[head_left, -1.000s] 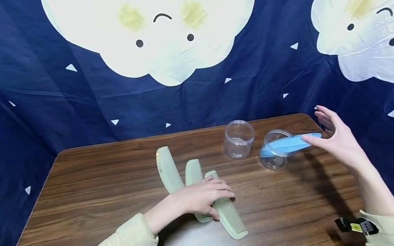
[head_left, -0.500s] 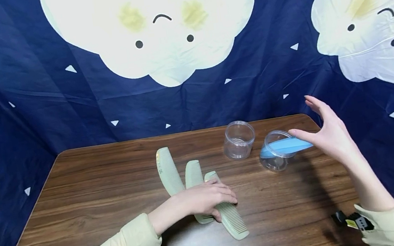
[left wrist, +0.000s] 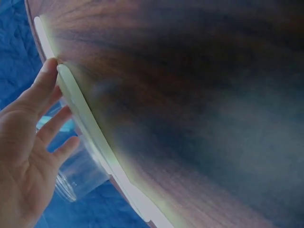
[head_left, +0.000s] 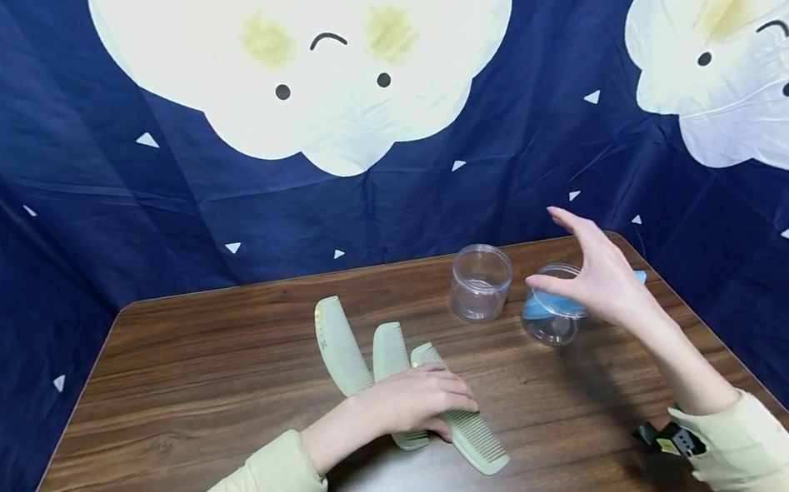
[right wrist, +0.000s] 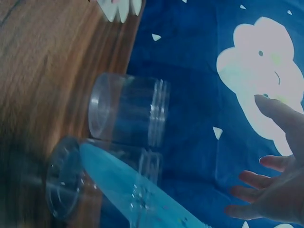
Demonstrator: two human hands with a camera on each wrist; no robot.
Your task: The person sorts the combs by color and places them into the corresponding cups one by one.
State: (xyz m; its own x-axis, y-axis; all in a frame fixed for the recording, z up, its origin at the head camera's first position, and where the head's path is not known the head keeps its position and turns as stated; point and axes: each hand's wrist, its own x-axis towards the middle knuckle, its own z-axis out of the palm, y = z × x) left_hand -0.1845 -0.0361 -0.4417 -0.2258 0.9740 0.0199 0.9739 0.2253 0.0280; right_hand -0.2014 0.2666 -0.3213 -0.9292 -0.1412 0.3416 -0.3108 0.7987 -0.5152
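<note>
My left hand (head_left: 416, 401) grips the rightmost pale green comb (head_left: 481, 442), its fingers over the comb and its thumb on the near side. In the left wrist view, the thumb is right at the end of the comb's pale edge. Under and beside this hand lie a middle green comb (head_left: 388, 349), partly covered, and a left green comb (head_left: 340, 346). My right hand (head_left: 600, 280) hovers with fingers and thumb spread wide, holding nothing. Behind it stands a clear jar (head_left: 553, 335) containing a long, flat blue piece (right wrist: 118, 183) that leans out over the rim; the hand hides its middle in the head view.
A second clear jar (head_left: 481, 288) stands to the left of the first, near the table's back edge. The wooden table (head_left: 198, 408) meets a dark blue cloth (head_left: 269, 213) with white clouds, which also rises at both sides.
My right hand has moved left from the blue piece's outer end to in front of its jar. The rightmost comb has turned slightly and shifted right with my left hand.
</note>
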